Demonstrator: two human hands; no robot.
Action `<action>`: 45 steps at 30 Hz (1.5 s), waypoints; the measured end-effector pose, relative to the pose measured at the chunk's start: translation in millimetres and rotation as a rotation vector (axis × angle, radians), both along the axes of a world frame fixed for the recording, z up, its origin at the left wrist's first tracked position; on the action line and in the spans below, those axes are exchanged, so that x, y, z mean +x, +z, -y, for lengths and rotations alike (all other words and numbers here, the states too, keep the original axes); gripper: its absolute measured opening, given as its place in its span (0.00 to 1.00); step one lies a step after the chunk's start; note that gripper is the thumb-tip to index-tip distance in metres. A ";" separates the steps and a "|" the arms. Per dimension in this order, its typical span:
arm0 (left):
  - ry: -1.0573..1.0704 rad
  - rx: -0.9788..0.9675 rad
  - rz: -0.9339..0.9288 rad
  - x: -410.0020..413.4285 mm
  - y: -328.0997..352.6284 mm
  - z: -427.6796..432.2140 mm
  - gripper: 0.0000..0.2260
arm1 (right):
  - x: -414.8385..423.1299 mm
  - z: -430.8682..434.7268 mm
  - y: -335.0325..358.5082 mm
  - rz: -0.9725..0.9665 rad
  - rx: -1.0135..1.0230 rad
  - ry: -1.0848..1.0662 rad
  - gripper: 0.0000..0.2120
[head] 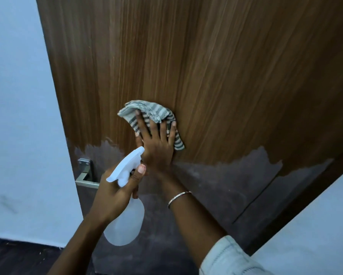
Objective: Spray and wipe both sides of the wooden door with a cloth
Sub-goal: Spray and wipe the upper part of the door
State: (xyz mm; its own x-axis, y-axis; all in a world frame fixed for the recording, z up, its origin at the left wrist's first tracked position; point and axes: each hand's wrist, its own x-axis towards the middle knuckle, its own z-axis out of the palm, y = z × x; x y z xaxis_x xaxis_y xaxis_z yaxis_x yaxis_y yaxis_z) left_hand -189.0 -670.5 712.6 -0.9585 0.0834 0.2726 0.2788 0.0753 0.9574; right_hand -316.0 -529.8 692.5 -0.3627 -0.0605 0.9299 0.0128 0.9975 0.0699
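Your right hand [156, 144] presses the soft striped cloth [148, 112] flat above the door handle [86, 180]; left hand [115, 195] grips the spray bottle [127, 221] by its neck.

A pale blue painted wall [18, 96] fills the left of the frame and meets a dark floor [18, 259] at the lower left. A brushed-steel lever handle [86, 176] sits beside that wall. Another pale wall surface [315, 225] takes the lower right corner.

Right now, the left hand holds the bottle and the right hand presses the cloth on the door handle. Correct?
Not quite. In the head view the right hand presses the cloth on the door itself, above the handle; the left hand does hold the bottle.
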 end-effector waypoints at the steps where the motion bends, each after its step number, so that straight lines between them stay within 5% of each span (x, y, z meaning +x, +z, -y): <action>1: -0.018 -0.003 -0.047 0.4 1.0 -8.1 0.14 | 3.3 -14.3 0.6 0.007 0.046 0.008 0.25; 4: -0.096 -0.011 -0.150 0.6 -1.6 -28.7 0.23 | 26.0 -91.4 -2.9 0.006 0.083 -0.037 0.23; 9: -0.155 -0.013 -0.191 9.4 -1.2 -66.4 0.19 | 100.6 -251.3 -14.7 -0.067 -0.195 -0.281 0.23; 15: -0.170 -0.032 -0.199 20.7 2.0 -96.6 0.19 | 99.7 -245.5 -10.0 -0.218 -0.506 -0.307 0.26; 21: -0.155 -0.050 -0.252 28.7 4.5 -128.6 0.13 | 73.7 -152.7 -23.8 0.017 -0.068 -0.084 0.23; 25: -0.185 -0.045 -0.248 35.6 1.7 -156.9 0.15 | 86.8 -202.1 -17.9 0.048 0.101 -0.026 0.24; 31: -0.237 -0.038 -0.220 46.5 -6.8 -197.9 0.18 | 161.3 -372.4 -33.1 -0.049 -0.146 -0.271 0.23; 36: -0.282 -0.057 -0.214 50.8 -11.4 -221.4 0.19 | 169.1 -370.0 -36.0 -0.150 -0.459 -0.366 0.26; 41: -0.285 -0.062 -0.230 48.9 -16.8 -235.4 0.20 | 132.2 -296.9 -48.3 -0.011 -0.139 -0.211 0.25; 45: -0.276 -0.046 -0.200 51.5 -22.4 -242.1 0.17 | 142.6 -328.4 -39.4 0.040 0.048 -0.159 0.24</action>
